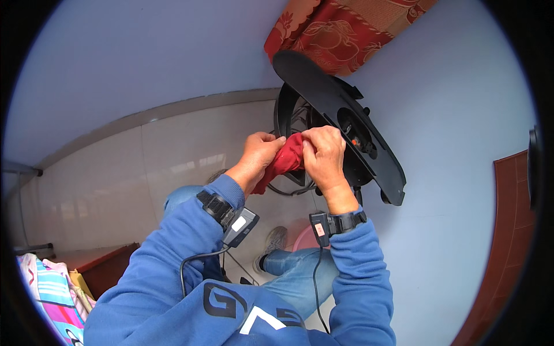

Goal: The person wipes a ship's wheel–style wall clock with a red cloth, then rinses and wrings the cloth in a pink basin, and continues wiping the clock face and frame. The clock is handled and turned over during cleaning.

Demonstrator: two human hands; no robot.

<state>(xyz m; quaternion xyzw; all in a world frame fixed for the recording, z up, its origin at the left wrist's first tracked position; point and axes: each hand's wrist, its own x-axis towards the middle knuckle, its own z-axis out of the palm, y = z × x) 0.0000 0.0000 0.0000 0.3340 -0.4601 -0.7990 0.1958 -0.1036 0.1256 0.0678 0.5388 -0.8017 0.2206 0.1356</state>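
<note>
A crumpled red cloth (286,158) is stretched between my two hands, in front of a black apparatus. My left hand (257,157) pinches the cloth's left side between thumb and fingers, and a loose end hangs below that hand. My right hand (326,154) grips the other end with curled fingers. Behind the cloth stands the black apparatus (320,92), with a long oval panel, a curved frame and a recess holding a small orange-red part. I cannot tell its exact kind. My right hand overlaps the panel's edge; whether they touch is unclear.
Red patterned fabric (334,34) hangs above the apparatus, against pale blue walls (444,104). Below my right forearm a pink basin (302,232) shows partly, near my shoe (275,240). Colourful cloth (55,294) lies at lower left beside a reddish-brown surface (107,265). Cables hang from both wrist devices.
</note>
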